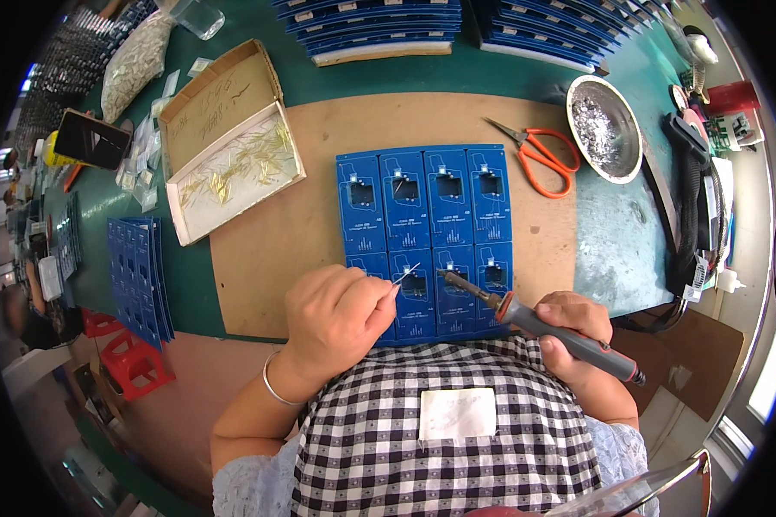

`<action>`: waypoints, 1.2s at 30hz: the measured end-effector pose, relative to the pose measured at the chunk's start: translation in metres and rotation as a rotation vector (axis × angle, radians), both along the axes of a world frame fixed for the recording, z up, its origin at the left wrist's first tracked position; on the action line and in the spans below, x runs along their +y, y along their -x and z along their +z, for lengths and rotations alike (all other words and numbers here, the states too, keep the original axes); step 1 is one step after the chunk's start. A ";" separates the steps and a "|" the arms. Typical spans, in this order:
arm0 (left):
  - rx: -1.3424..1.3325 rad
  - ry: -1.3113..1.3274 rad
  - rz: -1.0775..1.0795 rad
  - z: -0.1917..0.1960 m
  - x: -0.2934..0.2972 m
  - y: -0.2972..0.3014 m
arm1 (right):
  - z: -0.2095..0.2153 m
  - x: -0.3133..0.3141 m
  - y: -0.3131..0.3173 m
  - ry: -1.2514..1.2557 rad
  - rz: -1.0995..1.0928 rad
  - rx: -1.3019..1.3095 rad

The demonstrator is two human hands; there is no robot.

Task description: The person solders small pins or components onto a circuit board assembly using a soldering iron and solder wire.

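A blue circuit board panel point(427, 233), divided into several units with square cutouts, lies flat in front of me. Over its near-left part my left hand point(332, 314) is closed, pinching a thin silvery wire point(409, 272), which looks like solder; its free end points up and right over the panel. My right hand point(575, 327) wraps round a grey and red soldering iron point(526, 316). The iron's tip hovers at the near row of units, a little right of the wire's end and apart from it. Whether the tip touches the panel I cannot tell.
Orange-handled scissors point(547, 159) and a metal bowl point(634, 146) of silvery bits lie to the right. On the left are an open cardboard box point(179, 202) with thin golden pins, a phone point(95, 140) and upright blue panels point(134, 276). Stacked boards point(375, 30) stand at the back.
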State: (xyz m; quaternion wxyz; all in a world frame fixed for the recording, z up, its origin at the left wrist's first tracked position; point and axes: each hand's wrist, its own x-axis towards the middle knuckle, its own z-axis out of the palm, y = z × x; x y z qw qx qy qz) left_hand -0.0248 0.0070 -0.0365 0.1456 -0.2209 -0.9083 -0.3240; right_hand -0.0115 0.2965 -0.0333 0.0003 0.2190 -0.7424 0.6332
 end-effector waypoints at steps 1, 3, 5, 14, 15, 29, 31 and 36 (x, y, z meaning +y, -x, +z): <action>-0.003 0.007 -0.010 -0.001 -0.001 -0.002 | -0.002 -0.003 0.001 0.010 0.008 0.016; -0.005 -0.015 -0.009 -0.003 -0.001 -0.005 | -0.003 -0.008 0.002 -0.007 0.008 0.029; -0.014 -0.040 -0.014 -0.005 0.000 -0.009 | -0.002 -0.011 0.003 -0.014 0.013 0.040; -0.011 -0.035 -0.007 -0.007 -0.001 -0.012 | 0.001 -0.016 0.004 -0.053 0.026 0.063; -0.005 -0.040 -0.009 -0.007 -0.001 -0.011 | 0.001 -0.017 0.003 -0.056 0.025 0.061; -0.017 0.006 0.006 -0.005 0.003 -0.009 | 0.006 -0.016 0.009 -0.155 0.090 0.035; -0.029 0.005 -0.017 -0.005 0.003 -0.009 | 0.005 -0.016 0.010 -0.066 0.039 0.045; -0.016 0.012 -0.024 -0.003 0.002 -0.009 | 0.007 -0.009 0.010 -0.072 0.049 0.082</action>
